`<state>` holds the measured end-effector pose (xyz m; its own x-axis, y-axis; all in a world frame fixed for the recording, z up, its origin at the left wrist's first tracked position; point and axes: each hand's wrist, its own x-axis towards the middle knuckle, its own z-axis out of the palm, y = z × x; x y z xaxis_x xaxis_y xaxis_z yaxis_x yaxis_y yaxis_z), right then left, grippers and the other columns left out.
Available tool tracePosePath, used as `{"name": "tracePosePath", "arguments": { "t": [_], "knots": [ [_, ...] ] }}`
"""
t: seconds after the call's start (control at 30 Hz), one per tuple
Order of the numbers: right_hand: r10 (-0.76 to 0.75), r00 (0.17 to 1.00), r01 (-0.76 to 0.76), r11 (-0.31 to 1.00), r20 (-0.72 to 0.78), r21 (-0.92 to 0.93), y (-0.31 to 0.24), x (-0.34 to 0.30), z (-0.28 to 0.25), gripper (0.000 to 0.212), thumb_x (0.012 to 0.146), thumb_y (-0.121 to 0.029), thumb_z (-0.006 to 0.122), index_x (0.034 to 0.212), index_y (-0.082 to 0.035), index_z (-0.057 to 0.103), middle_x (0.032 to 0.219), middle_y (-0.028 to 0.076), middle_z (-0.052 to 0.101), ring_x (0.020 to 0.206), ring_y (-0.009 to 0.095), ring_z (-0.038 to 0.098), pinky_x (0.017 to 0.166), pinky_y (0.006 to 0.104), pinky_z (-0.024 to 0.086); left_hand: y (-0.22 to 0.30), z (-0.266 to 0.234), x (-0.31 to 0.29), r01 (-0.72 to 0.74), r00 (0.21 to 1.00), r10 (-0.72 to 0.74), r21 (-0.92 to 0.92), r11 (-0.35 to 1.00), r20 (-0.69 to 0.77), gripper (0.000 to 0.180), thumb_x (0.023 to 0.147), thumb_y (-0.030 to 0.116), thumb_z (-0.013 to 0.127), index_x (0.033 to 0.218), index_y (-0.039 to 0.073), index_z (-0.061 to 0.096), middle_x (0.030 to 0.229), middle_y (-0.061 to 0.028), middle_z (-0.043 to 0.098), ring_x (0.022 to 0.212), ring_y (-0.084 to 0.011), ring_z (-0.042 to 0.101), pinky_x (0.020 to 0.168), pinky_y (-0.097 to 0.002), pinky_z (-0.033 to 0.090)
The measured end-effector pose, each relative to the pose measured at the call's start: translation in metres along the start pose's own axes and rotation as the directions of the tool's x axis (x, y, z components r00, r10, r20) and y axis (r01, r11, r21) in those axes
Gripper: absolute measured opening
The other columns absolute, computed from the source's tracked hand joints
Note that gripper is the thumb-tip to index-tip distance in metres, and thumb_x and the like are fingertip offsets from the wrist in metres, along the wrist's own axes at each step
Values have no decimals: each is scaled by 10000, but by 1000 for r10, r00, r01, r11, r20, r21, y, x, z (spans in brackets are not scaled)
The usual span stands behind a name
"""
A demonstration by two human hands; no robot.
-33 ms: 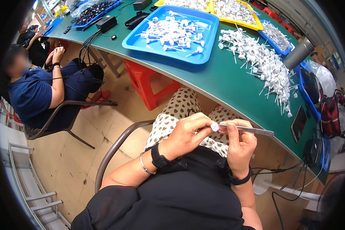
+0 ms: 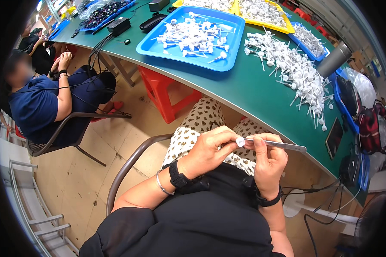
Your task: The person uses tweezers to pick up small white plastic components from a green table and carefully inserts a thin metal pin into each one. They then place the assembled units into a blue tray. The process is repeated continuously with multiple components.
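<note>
Above my lap, my left hand [image 2: 214, 147] pinches a small white plastic part [image 2: 240, 141] between thumb and fingertips, its round end facing up. My right hand [image 2: 268, 160] is closed round a slim, flat metal tool [image 2: 291, 147], thumb on top. The tool's near end meets the white part; its tip is too small to make out, and the other end sticks out to the right. Beyond the table edge, a blue tray [image 2: 146, 48] holds many similar white parts with round heads and thin stems. To its right lies a loose heap of white parts [image 2: 287, 64].
The green table [image 2: 227, 88] also bears yellow trays [image 2: 287, 29], a dark cylinder [image 2: 335, 59] and a phone [image 2: 334, 138]. Below stands a red stool [image 2: 163, 92]. At the left a person [image 2: 38, 98] sits on a chair. Cables [image 2: 319, 188] hang at the right.
</note>
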<state>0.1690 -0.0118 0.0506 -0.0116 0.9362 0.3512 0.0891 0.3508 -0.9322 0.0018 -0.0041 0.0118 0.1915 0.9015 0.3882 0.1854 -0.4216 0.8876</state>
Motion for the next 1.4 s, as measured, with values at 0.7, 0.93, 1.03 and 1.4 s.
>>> {"name": "tracePosePath", "arguments": {
  "t": [0.7, 0.93, 1.03, 1.4],
  "knots": [
    [-107, 990, 114, 989, 87, -92, 3, 1, -8, 88, 923, -13, 672, 985, 49, 673, 922, 95, 702, 780, 139, 655, 689, 258, 519, -3, -1, 2, 41, 998, -34, -138, 990, 52, 130, 914, 22, 667, 1039, -4, 689, 917, -76, 685, 781, -131, 651, 663, -255, 510],
    [-56, 992, 54, 998, 116, 21, 1, 4, -7, 91, 957, -4, 620, 992, 74, 651, 942, 115, 696, 815, 164, 690, 731, 273, 562, -6, -1, -1, 160, 985, -138, -252, 954, 102, 109, 937, 44, 655, 1031, 2, 691, 938, -65, 679, 801, -115, 658, 677, -248, 525],
    [-24, 993, 16, 997, 115, 72, 0, 4, -7, 99, 965, 1, 604, 995, 86, 643, 953, 120, 691, 836, 178, 700, 758, 282, 580, -4, -2, -1, 170, 983, -143, -284, 944, 111, 104, 942, 44, 648, 1028, 2, 690, 941, -62, 677, 806, -113, 659, 681, -246, 528],
    [-40, 995, 33, 997, 88, 76, 4, 2, -3, 117, 958, -1, 615, 1019, 95, 642, 980, 123, 682, 833, 172, 692, 752, 277, 582, -7, -3, 1, -17, 999, 18, -48, 999, 27, 130, 893, 4, 686, 1022, 11, 698, 907, -79, 680, 776, -157, 654, 664, -275, 510]
  ]
}}
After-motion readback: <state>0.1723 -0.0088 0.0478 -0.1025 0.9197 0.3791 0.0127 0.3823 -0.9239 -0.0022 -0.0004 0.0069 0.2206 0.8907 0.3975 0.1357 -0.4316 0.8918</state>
